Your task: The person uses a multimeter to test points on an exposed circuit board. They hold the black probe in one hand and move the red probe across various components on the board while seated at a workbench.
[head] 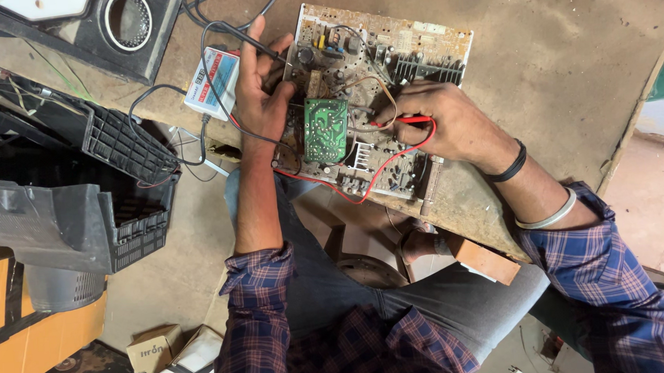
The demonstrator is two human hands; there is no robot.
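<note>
Large tan circuit board (408,50) lies flat on the worn brown bench (568,60), its near edge at the bench's front lip, above the person's lap. Crowded with parts: a finned black heat sink (428,69) at the far right, a smaller white finned one (361,155) nearer, coils and capacitors throughout. A small green daughter board (325,130) stands up from the middle, solder side toward camera.

Left hand (263,95) rests over the board's left edge, fingers curled and closed on a black test probe (252,41) whose tip meets the board. Right hand (446,124) lies on the board's right half, fingers pinched shut on a red test probe (404,121) pointing left toward the green board. Red lead (381,175) loops under the right hand and runs along the board's near edge.

White-and-blue tester box (213,81) sits on the bench just left of the left hand, black cables (209,11) trailing off it.

Hard to tell: exact probe contact points, hidden by fingers and clutter. Board's left part covered by the left hand. Black grilled plastic casing (117,141) at left is cut off by the frame; speaker cabinet (112,28) top left only partly shown.
</note>
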